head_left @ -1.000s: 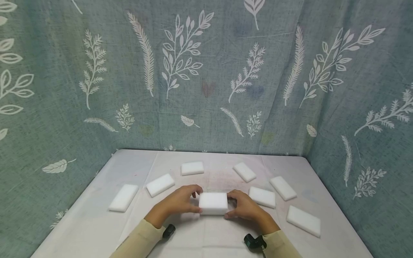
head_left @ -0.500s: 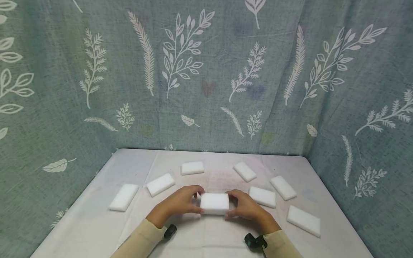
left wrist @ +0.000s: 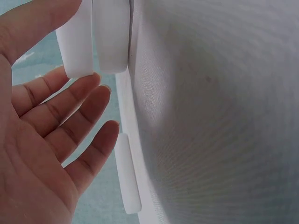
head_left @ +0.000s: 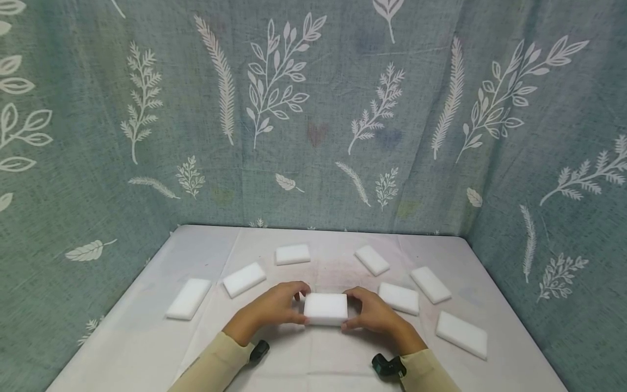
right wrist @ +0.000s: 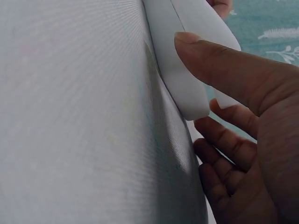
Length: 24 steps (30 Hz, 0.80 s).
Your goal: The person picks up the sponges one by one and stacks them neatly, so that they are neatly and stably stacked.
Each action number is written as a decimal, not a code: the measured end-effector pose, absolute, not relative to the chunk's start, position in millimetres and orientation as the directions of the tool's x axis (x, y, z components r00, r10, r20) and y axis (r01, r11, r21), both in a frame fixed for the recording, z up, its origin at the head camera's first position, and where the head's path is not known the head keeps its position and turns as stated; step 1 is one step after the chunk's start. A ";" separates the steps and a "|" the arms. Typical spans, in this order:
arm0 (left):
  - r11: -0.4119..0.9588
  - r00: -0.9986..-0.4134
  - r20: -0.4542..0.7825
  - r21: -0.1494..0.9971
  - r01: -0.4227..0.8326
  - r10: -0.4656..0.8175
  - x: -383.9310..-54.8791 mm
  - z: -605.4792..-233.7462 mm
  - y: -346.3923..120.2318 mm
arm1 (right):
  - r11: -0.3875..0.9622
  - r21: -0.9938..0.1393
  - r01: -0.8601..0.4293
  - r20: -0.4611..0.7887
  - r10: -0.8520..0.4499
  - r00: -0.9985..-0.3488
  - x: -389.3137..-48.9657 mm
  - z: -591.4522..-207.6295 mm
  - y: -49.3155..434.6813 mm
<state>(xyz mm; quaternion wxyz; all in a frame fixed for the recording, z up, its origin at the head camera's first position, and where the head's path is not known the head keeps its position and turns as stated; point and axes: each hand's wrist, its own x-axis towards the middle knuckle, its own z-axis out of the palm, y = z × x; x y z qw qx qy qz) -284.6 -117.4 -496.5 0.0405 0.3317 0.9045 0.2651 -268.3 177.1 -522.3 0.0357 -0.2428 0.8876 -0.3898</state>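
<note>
Two flat white sponge blocks lie stacked at the middle of the table, between both hands. The upper block (left wrist: 77, 44) sits on the lower block (left wrist: 111, 39); a thin gap shows between them in the left wrist view. From the left, the left hand (head_left: 276, 305) holds the upper block by its end, thumb at the near side and fingertips at the far edge. The right hand (head_left: 369, 311) grips the stack's right end. In the right wrist view its thumb (right wrist: 205, 53) lies by the seam, with fingers round the far side.
Several more white sponge blocks lie flat around the stack, such as one at the left (head_left: 188, 299), one at the back (head_left: 292, 255) and one at the right (head_left: 461, 335). The white-covered table (head_left: 122, 348) is enclosed by leaf-patterned green-blue cloth (head_left: 313, 179).
Between the earliest frame and half a second ago, the upper block shifted slightly right, along with the left hand. Since then the hands and blocks have stayed almost still.
</note>
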 end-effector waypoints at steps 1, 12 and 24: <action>0.641 -0.776 0.101 0.504 0.579 0.622 -284.7 -496.6 -117.5 | 0.580 -0.709 -0.401 0.123 -0.458 -0.880 -268.3 -522.3 177.1; 0.650 -0.779 0.085 0.499 0.573 0.622 -284.5 -496.3 -116.0 | 0.582 -0.706 -0.403 0.115 -0.467 -0.877 -268.0 -520.5 177.5; 0.651 -0.781 0.059 0.514 0.558 0.622 -284.4 -497.6 -117.4 | 0.590 -0.679 -0.438 0.136 -0.484 -0.864 -269.7 -522.5 176.2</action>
